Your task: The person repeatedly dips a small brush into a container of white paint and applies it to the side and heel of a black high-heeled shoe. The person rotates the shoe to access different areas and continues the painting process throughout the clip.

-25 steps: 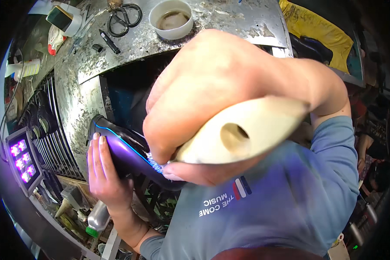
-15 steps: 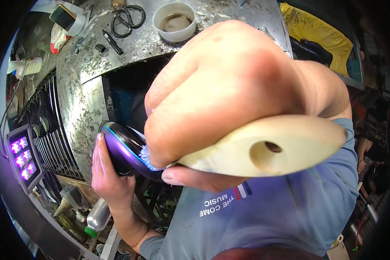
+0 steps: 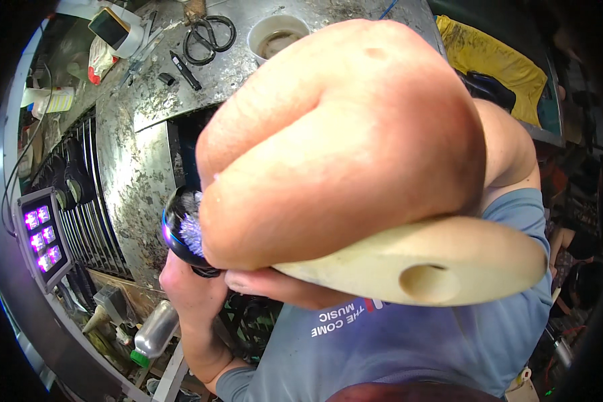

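Scuffed metal table behind everything. Nearest, one right hand closed around one pale wooden brush, with bristles against one dark glossy piece, short of the table's near edge. Just under that piece, one left hand, with fingers hidden, grip impossible to tell. Beyond the edge, one marker, one cap, one pair of scissors, one bowl, with bare metal between marker and edge.

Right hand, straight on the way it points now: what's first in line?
Likely the glossy black piece, just to the left of the right hand. The bristles of its brush overlap that piece in view; depth is unclear, so I can't confirm contact.
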Available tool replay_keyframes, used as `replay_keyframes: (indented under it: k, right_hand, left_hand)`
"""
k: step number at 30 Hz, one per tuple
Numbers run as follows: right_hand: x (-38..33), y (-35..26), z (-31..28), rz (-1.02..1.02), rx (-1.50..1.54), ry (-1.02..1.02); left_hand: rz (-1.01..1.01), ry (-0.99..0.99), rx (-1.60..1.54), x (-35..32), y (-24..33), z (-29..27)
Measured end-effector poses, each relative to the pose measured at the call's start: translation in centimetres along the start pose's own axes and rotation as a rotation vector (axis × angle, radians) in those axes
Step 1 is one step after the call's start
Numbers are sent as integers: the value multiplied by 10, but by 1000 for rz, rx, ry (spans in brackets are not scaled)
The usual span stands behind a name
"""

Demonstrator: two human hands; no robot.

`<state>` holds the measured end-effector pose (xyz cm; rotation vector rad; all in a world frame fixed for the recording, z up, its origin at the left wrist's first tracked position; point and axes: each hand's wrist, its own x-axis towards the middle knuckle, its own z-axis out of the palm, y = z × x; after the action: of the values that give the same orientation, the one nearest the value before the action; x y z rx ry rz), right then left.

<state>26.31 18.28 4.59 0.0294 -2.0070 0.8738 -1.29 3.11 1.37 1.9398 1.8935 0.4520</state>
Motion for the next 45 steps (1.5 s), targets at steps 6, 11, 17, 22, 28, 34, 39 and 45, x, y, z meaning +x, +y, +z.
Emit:
replay_keyframes:
  k: [6, 11, 17, 22, 28, 34, 39, 45]
  right_hand:
    - [11, 5, 1, -81, -70, 63]
    - [26, 18, 9, -162, -156, 128]
    - [23, 19, 13, -25, -201, 120]
    - [21, 22, 17, 43, -133, 110]
    - [15, 22, 19, 128, -125, 46]
    - [7, 24, 26, 178, -98, 27]
    - [-1, 23, 32, 219, -41, 22]
    - [-6, 20, 30, 274, 48, -10]
  left_hand:
    - [-145, -204, -273, -2, 2, -3]
    - [-238, -354, -354, 1, 22, -17]
    - [-300, -292, -674, 0, 21, -14]
    - [-396, -323, -972, 1, 27, -14]
    - [-386, -348, -1104, 0, 17, -5]
    - [-424, -212, -1193, 3, 33, -3]
    - [-480, -126, -1237, -3, 36, 4]
    - [-420, -143, -1294, -10, 17, 11]
